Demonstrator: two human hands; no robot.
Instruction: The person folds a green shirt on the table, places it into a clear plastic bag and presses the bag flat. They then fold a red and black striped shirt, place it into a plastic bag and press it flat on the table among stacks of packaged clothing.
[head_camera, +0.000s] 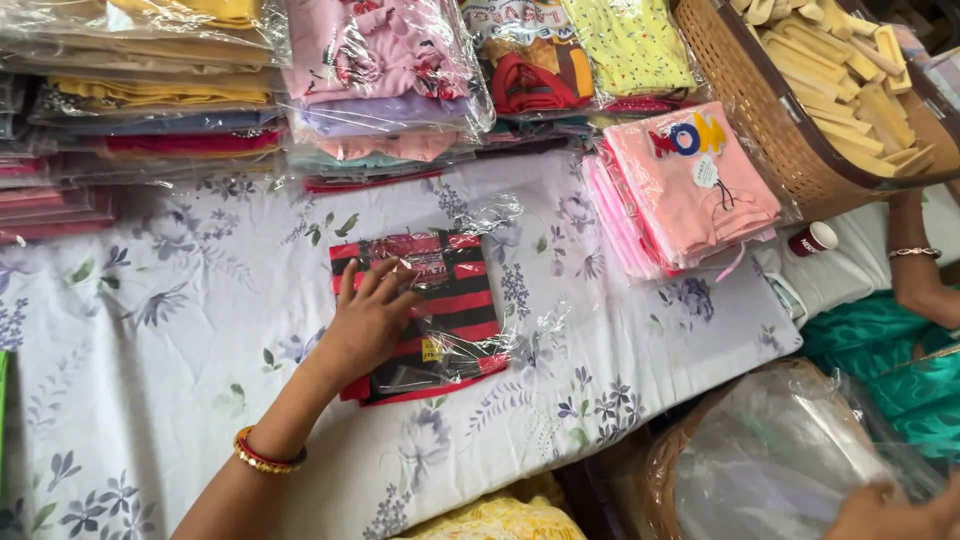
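White floral cloth (180, 330) over a table, stacks of bagged folded clothes (150, 110) along the far edge, well beyond the left hand.

Left hand (368, 320) flat on a red-and-black striped garment in a clear plastic bag (440, 310); fingers (385, 280) spread and pressing down on the near left part of the package, nothing pinched. Package lying flat on the cloth, loose plastic sticking out past its top and right edges. Red and gold bangles (268, 455) at the left wrist.

Right hand (885, 512) low at the bottom right corner, only partly in view, touching a large clear plastic bag (780, 460) that sits in a brown container; grip not clear, so impossible to tell whether closed or spread.

Right of the striped package, beyond the left hand: pile of pink folded garments in plastic (690, 190) with a coloured print and a tag on top. Past it, a small white jar with a dark red lid (812, 239). Further up right, a woven brown basket (770, 120) full of pale yellow wooden pieces (840, 70).

Another person's forearm with a thin bracelet (915, 255) at the right edge, next to green fabric (880, 340).
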